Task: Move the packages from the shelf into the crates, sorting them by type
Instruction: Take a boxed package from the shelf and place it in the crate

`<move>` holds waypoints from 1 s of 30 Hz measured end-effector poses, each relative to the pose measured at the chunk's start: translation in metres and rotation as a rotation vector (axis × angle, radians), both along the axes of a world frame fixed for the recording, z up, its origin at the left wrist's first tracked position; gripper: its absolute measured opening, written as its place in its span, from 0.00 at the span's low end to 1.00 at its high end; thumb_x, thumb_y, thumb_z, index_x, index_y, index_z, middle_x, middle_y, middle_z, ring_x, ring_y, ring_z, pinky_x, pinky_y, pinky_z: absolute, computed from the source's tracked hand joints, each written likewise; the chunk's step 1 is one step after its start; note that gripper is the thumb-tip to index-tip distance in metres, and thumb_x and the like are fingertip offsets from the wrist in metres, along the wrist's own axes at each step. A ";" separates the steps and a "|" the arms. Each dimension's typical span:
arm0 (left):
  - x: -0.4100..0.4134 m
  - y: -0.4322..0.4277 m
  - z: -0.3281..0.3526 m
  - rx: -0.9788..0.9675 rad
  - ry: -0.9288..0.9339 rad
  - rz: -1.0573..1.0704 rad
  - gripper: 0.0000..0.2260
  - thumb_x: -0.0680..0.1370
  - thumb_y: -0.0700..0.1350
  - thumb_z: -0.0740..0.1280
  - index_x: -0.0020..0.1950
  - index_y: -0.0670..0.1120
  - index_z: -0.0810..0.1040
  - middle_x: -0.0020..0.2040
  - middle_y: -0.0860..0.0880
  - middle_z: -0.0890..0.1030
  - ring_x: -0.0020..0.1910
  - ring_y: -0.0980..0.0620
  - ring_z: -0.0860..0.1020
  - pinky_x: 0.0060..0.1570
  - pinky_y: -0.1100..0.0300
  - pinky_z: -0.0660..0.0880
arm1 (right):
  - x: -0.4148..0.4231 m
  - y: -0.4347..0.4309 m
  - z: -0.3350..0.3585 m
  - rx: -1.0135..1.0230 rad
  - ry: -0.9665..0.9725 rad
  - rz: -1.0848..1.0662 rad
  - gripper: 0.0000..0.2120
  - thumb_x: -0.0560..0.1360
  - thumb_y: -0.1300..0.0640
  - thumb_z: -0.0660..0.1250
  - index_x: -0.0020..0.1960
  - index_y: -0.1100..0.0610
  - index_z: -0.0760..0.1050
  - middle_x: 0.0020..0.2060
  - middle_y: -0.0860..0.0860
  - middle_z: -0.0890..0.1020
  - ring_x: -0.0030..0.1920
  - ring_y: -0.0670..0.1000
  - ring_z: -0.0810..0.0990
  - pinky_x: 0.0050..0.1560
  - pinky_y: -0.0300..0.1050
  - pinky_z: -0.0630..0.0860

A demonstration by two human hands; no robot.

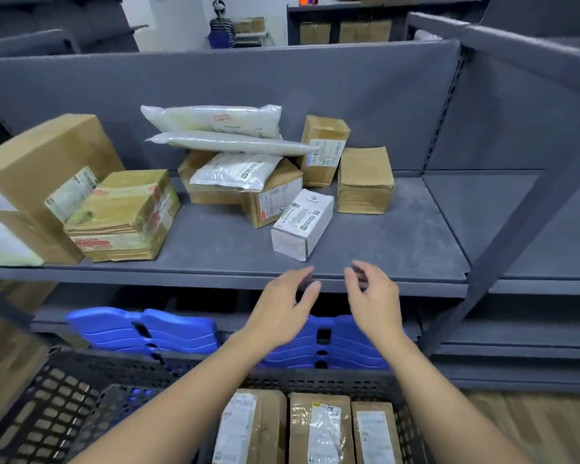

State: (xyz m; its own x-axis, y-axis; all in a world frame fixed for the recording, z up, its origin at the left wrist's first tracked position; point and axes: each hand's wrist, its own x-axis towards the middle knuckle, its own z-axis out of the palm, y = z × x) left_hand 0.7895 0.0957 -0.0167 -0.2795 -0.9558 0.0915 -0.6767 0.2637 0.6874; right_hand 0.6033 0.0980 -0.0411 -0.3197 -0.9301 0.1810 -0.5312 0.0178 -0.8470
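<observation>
On the grey shelf (399, 242) lie several packages: a small white box (302, 224) nearest the front, brown cartons (364, 180) behind it, and white plastic mailer bags (215, 120) stacked on top of other cartons. My left hand (282, 308) and my right hand (374, 296) hover just in front of the shelf edge, below the white box, fingers relaxed and holding nothing. A black perforated crate (315, 380) below holds three brown cartons (318, 430) side by side.
A large carton (37, 172) and a taped carton (128, 216) fill the shelf's left. Blue plastic pieces (154, 329) stand on the lower shelf. A second black crate (41, 406) sits lower left. A shelf upright (523, 229) slants at right. A person (221, 28) is far behind.
</observation>
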 end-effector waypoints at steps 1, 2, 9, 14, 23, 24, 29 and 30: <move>-0.016 -0.010 0.010 0.036 0.083 0.011 0.23 0.86 0.55 0.62 0.78 0.46 0.72 0.74 0.51 0.77 0.69 0.57 0.75 0.67 0.65 0.67 | -0.007 -0.013 0.007 0.003 -0.063 -0.030 0.17 0.83 0.53 0.67 0.68 0.61 0.79 0.61 0.55 0.84 0.61 0.54 0.82 0.66 0.51 0.77; -0.033 -0.024 0.017 0.099 0.163 0.029 0.23 0.86 0.54 0.62 0.80 0.47 0.70 0.75 0.52 0.74 0.70 0.61 0.72 0.66 0.69 0.64 | -0.014 -0.028 0.012 0.010 -0.108 -0.050 0.19 0.84 0.51 0.67 0.70 0.61 0.78 0.64 0.55 0.83 0.64 0.53 0.81 0.68 0.51 0.76; -0.121 -0.117 0.035 0.324 0.509 0.195 0.39 0.82 0.69 0.57 0.86 0.50 0.53 0.85 0.55 0.57 0.83 0.54 0.56 0.82 0.51 0.52 | -0.064 -0.120 0.038 0.079 -0.279 -0.125 0.34 0.84 0.41 0.62 0.84 0.55 0.58 0.81 0.53 0.65 0.81 0.55 0.64 0.80 0.52 0.61; -0.147 -0.164 0.035 0.312 0.569 0.222 0.34 0.86 0.63 0.55 0.86 0.52 0.45 0.85 0.56 0.54 0.84 0.55 0.52 0.79 0.57 0.49 | -0.086 -0.167 0.040 0.112 -0.434 -0.080 0.36 0.83 0.40 0.63 0.85 0.53 0.55 0.82 0.51 0.65 0.80 0.54 0.65 0.80 0.52 0.62; -0.154 -0.175 0.032 0.289 0.733 0.324 0.30 0.71 0.75 0.59 0.60 0.55 0.78 0.58 0.57 0.82 0.55 0.59 0.78 0.64 0.55 0.71 | -0.098 -0.165 0.033 0.031 -0.671 -0.128 0.19 0.81 0.38 0.66 0.65 0.48 0.78 0.61 0.43 0.83 0.65 0.47 0.80 0.68 0.49 0.75; -0.155 -0.168 0.031 0.285 0.725 0.352 0.29 0.70 0.75 0.61 0.56 0.54 0.77 0.54 0.56 0.81 0.51 0.57 0.78 0.59 0.54 0.73 | -0.102 -0.158 0.030 0.025 -0.700 -0.159 0.16 0.81 0.39 0.67 0.62 0.47 0.79 0.59 0.43 0.84 0.62 0.47 0.81 0.67 0.51 0.76; -0.146 -0.128 0.045 0.372 0.681 0.381 0.14 0.78 0.55 0.73 0.60 0.56 0.74 0.48 0.52 0.79 0.45 0.55 0.79 0.55 0.41 0.81 | -0.106 -0.117 0.041 0.041 -0.759 -0.210 0.07 0.79 0.49 0.73 0.56 0.48 0.80 0.53 0.46 0.85 0.56 0.48 0.83 0.65 0.59 0.79; -0.142 -0.120 0.050 0.401 0.683 0.372 0.13 0.80 0.53 0.72 0.63 0.55 0.76 0.49 0.52 0.81 0.46 0.55 0.81 0.53 0.41 0.82 | -0.105 -0.109 0.045 0.045 -0.771 -0.200 0.07 0.79 0.51 0.73 0.56 0.48 0.80 0.53 0.47 0.85 0.56 0.48 0.83 0.64 0.58 0.80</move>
